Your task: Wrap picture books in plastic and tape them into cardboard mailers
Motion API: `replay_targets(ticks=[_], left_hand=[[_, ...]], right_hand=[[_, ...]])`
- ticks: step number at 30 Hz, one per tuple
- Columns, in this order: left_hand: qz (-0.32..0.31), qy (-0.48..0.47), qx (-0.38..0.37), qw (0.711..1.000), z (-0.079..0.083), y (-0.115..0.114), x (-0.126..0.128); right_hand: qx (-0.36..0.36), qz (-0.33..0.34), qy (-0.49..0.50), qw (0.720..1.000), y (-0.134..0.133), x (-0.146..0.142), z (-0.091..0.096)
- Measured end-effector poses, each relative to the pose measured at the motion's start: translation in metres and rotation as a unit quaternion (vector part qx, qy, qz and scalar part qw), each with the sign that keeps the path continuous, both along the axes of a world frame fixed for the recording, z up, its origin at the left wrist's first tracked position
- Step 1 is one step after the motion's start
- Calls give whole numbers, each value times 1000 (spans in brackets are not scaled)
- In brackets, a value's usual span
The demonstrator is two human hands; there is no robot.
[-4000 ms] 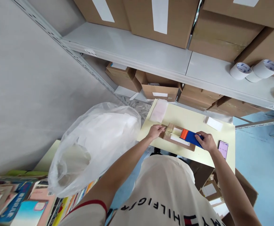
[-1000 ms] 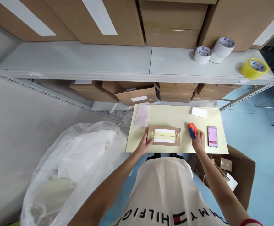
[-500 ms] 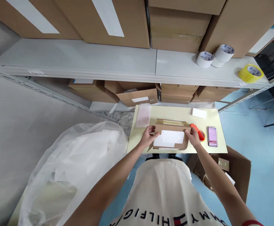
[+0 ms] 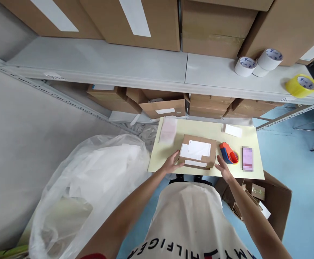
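A small brown cardboard box (image 4: 213, 147) with white labels on its top and front side lies on the cream-coloured table. At its left front corner is my left hand (image 4: 171, 163), thumb and fingers apart, right up against the cardboard; whether it touches is hard to tell. My right hand (image 4: 223, 169) is open beside the box's right side, its fingers spread and holding nothing. Just beyond that hand rests a red and blue tape dispenser (image 4: 228, 154) with a yellow-edged roll.
A phone-like purple item (image 4: 247, 159), blurred, lies right on the table (image 4: 170, 153). White cards (image 4: 233, 130) and a pinkish sheet (image 4: 168, 130) are farther back. Tape rolls (image 4: 245, 67) and large cartons stand on the shelf (image 4: 146, 61). A plastic bag (image 4: 92, 172) bulges left; an open carton (image 4: 281, 201) sits below right.
The box has been tipped down from its tilted hold and now lies flat, labels upward. My right hand has come off it, and my left hand's grip has loosened. The view has shifted slightly.
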State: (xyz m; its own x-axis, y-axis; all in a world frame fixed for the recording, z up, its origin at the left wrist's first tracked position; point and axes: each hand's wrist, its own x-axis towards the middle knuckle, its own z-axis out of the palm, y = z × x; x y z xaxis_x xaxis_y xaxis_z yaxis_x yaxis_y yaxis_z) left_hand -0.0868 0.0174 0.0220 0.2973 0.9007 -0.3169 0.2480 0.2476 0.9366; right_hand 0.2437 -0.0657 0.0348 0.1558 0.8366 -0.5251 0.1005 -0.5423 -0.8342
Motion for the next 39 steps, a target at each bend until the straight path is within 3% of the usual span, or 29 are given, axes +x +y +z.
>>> replay_targets(ticks=[3, 5, 11, 17, 20, 23, 27, 34, 39], left_hand=[[-38, 54, 30, 997, 7, -18, 0], [-24, 69, 48, 996, 16, -21, 7], [78, 72, 80, 991, 45, 4, 14], [164, 118, 43, 978, 46, 36, 20], [188, 217, 146, 947, 52, 36, 21], [123, 317, 241, 909, 63, 26, 21], [-19, 323, 213, 922, 68, 12, 23], [-22, 194, 116, 974, 55, -3, 25], [-86, 128, 67, 986, 52, -3, 18]], right_hand=[[53, 109, -48, 991, -12, -5, -5], [94, 136, -62, 984, -9, -10, -1], [114, 61, -103, 986, 22, -2, 35], [38, 24, -110, 993, 55, 3, 57], [86, 39, -181, 979, 57, 1, 63], [197, 115, -277, 933, 50, 0, 73], [257, 251, -285, 889, 39, 2, 86], [225, 319, -319, 863, 21, 4, 106], [157, 371, -320, 857, 10, 1, 98]])
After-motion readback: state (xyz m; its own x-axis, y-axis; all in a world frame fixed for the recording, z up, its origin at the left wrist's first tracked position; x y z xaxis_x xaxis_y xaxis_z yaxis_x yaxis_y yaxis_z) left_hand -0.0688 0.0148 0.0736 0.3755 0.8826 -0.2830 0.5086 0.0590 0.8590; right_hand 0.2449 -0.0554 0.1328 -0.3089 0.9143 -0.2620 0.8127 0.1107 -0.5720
